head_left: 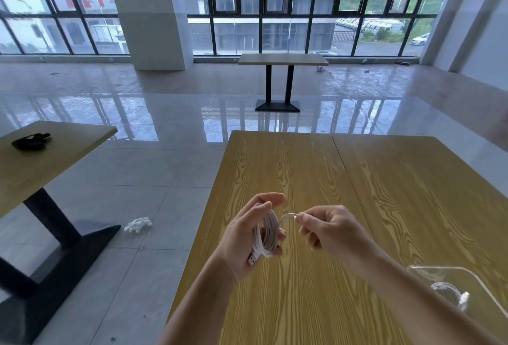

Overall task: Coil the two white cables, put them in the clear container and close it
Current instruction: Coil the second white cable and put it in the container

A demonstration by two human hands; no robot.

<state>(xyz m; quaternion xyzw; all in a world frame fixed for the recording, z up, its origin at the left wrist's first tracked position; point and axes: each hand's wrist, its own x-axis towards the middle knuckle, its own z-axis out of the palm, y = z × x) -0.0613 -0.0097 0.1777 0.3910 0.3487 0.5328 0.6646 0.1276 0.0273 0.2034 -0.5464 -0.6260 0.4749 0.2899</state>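
- Gripping a coiled white cable (266,230), the left hand (248,237) curls its fingers round the loops above the wooden table (357,179).
- Right hand (328,230) pinches the cable's free end.
- Clear container (467,281), lower right, holds another white cable (450,291).

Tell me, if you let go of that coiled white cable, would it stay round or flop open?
Probably flop open. The white cable keeps its loops only because the left hand grips them, and its loose end curves softly to the right hand. It looks light, since fingers alone hold it up.
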